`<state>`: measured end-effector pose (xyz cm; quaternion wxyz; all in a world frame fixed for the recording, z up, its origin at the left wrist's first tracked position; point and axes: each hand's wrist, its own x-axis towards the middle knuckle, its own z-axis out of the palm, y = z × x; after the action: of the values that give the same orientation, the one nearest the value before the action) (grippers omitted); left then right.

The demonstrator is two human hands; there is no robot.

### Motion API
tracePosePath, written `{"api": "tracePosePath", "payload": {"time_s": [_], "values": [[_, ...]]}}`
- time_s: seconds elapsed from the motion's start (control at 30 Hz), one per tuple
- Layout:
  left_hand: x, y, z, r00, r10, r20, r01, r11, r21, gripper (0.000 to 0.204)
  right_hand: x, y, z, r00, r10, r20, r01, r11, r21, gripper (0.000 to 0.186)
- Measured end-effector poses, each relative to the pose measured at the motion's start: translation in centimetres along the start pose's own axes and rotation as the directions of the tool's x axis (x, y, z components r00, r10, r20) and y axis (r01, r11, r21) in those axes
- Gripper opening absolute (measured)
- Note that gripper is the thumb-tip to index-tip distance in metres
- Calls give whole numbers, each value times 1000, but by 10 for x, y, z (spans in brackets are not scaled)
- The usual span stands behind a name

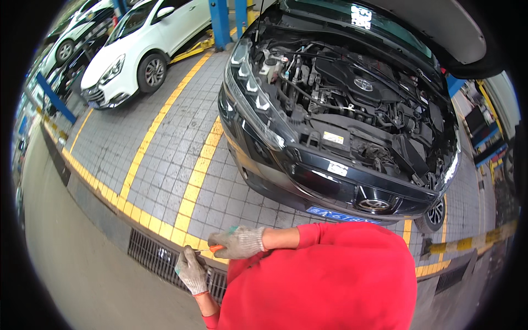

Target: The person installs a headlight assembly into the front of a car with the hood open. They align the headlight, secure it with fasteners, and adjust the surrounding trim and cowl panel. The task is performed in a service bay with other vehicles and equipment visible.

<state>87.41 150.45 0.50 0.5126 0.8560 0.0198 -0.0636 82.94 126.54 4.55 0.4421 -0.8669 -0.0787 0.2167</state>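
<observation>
Both my hands wear grey-white knit work gloves and meet low in the picture, left of the red clothing on my body. My right hand [240,243] is closed around the orange handle of what looks like a screwdriver [216,248]. Its thin shaft points left, toward the fingertips of my left hand [191,271]. Those fingers are pinched together at the shaft's end, by a small dark shape too small to name. Beyond my hands stands a black car [330,181], its hood raised and its engine bay [352,93] exposed.
A white car [148,44] stands at the far left beside a blue lift post [220,25]. Yellow lines [195,181] mark the grey tiled floor. A metal drain grate [157,257] runs below my hands. A yellow-and-black barrier [467,243] is at the right.
</observation>
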Motion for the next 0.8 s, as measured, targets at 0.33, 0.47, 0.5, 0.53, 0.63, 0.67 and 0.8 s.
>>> {"api": "tracePosePath", "payload": {"time_s": [0.33,0.47,0.5,0.53,0.63,0.67,0.8], "values": [[312,70,43,880,300,367,-389,900,195,36,178,25,-122,938,245,-246,-176,946,272,50],[424,110,87,834,322,449,-435,883,175,37,251,50,-196,869,294,-399,-185,939,289,53],[450,124,95,839,304,451,-420,889,184,38,270,54,-217,848,260,-461,-111,939,326,53],[478,140,104,846,287,449,-403,896,188,39,288,57,-240,830,267,-490,-88,929,359,54],[559,191,137,845,245,475,-342,931,129,44,331,70,-309,804,225,-551,-35,942,334,45],[585,207,147,830,249,499,-354,926,128,45,343,73,-331,776,190,-601,4,952,307,42],[666,254,201,738,303,603,-412,910,46,48,372,86,-403,675,230,-701,-6,952,306,31]]}}
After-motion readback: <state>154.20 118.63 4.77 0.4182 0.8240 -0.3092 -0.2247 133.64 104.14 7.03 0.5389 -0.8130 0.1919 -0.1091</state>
